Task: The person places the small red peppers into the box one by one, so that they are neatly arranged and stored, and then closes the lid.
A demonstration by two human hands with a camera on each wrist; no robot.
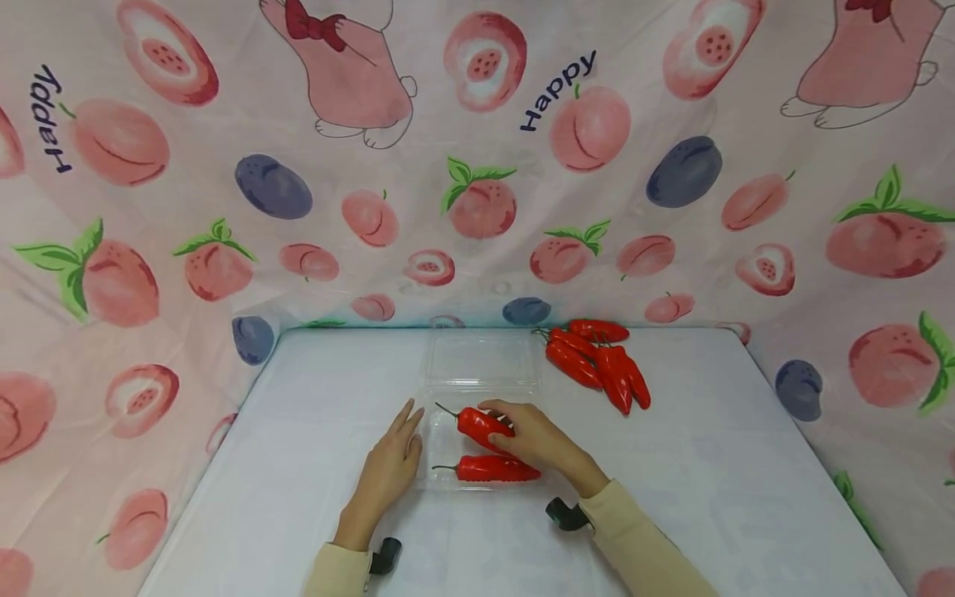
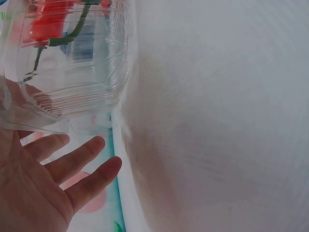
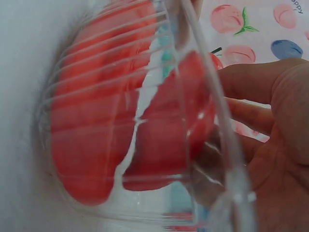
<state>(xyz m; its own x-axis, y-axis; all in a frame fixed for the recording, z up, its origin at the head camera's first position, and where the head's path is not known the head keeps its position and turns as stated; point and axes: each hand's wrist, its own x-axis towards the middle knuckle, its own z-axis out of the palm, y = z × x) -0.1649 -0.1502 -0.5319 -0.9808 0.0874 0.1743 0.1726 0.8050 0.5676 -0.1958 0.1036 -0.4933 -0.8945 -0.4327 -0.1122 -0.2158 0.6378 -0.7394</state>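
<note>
A clear plastic clamshell box (image 1: pixel 442 444) lies in the middle of the table, its lid (image 1: pixel 482 358) folded back to the far side. One red pepper (image 1: pixel 491 469) rests along the near side of the box, stem to the left. My right hand (image 1: pixel 535 438) grips a second red pepper (image 1: pixel 477 424) over the tray, behind the first one. In the right wrist view, both peppers show through the ribbed plastic wall. My left hand (image 1: pixel 391 466) is at the box's left edge, fingers extended. The left wrist view shows the fingers (image 2: pixel 77 162) spread and holding nothing.
A loose pile of several red peppers (image 1: pixel 612 373) lies at the back right of the white table (image 1: pixel 298 431). Behind the table hangs a fruit-print cloth (image 1: pixel 418 174). Dark wrist-worn cameras (image 1: pixel 565 514) stick out near both sleeves.
</note>
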